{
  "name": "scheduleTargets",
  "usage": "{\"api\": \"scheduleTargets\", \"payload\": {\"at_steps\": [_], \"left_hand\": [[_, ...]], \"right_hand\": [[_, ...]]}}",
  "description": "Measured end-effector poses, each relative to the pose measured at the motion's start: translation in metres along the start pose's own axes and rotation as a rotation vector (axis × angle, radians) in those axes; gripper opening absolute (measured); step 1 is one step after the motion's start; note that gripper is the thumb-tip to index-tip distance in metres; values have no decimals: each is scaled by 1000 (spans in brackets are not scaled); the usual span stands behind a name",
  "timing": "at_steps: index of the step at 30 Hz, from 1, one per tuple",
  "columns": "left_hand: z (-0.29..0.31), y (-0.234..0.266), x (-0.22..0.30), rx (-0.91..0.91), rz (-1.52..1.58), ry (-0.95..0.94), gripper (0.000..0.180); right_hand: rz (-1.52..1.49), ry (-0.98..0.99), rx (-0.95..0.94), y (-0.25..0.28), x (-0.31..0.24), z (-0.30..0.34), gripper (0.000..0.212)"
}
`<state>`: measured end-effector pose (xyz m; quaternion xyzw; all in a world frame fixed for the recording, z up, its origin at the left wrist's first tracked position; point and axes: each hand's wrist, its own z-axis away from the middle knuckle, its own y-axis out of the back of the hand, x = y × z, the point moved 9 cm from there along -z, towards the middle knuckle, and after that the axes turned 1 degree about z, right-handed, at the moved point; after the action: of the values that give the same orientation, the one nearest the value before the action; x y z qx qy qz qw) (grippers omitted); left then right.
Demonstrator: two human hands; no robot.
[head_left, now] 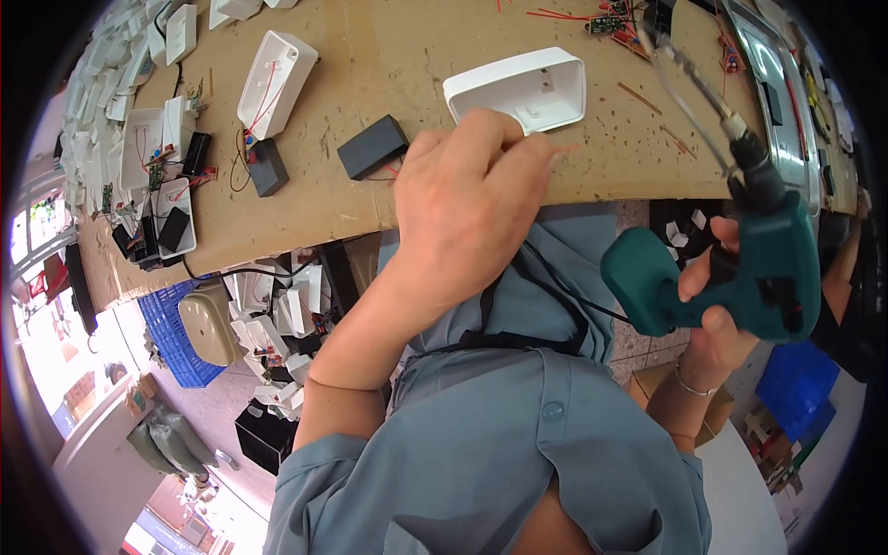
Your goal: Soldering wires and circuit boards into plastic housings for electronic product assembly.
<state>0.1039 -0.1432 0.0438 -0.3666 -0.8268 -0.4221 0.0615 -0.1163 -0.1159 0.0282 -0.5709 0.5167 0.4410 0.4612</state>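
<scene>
My left hand (467, 199) is closed above the table's front edge, its fingertips pinched together. A short piece of thin red wire (567, 147) sticks out at the fingertips, slightly blurred. Just beyond the fingers lies an open white plastic housing (561, 88), its hollow side partly facing me. Left of the hand is a black rectangular box (372, 146) with thin leads. On the right, my right hand (712, 314) is wrapped round the grip of a dark green soldering gun (777, 259). Its long metal tip points up and away, with a thin tube alongside.
Another white housing (277, 83) with red wires and a small black box (268, 168) lie at left. Piled white casings (102, 120) fill the far left. Circuit boards (615, 23) sit at the back right. A blue crate (180, 333) stands below the table (370, 55).
</scene>
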Motion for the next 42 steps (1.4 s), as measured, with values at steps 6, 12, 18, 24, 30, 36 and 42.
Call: {"api": "scheduleTargets", "payload": {"at_steps": [6, 12, 18, 24, 30, 36, 42], "left_hand": [[-2, -3, -2, -25, -33, 12, 12], [-9, 8, -3, -139, 269, 142, 8], [-7, 12, -1, -276, 586, 132, 8], [-6, 15, 7, -343, 630, 56, 7], [-1, 18, 6, -347, 624, 31, 7], [3, 23, 7, -286, 612, -66, 12], [6, 29, 9, -187, 537, -40, 15]], "right_hand": [[118, -78, 36, 6, 1, 19, 66], [-93, -28, 37, -6, -2, 10, 66], [-249, -201, 90, -57, 1, -13, 59], [-157, -241, 42, -88, 1, -21, 63], [-37, -137, 1, -96, -8, -20, 57], [104, -48, -47, -99, -15, -14, 53], [197, -59, 4, -97, -22, -1, 53]]}}
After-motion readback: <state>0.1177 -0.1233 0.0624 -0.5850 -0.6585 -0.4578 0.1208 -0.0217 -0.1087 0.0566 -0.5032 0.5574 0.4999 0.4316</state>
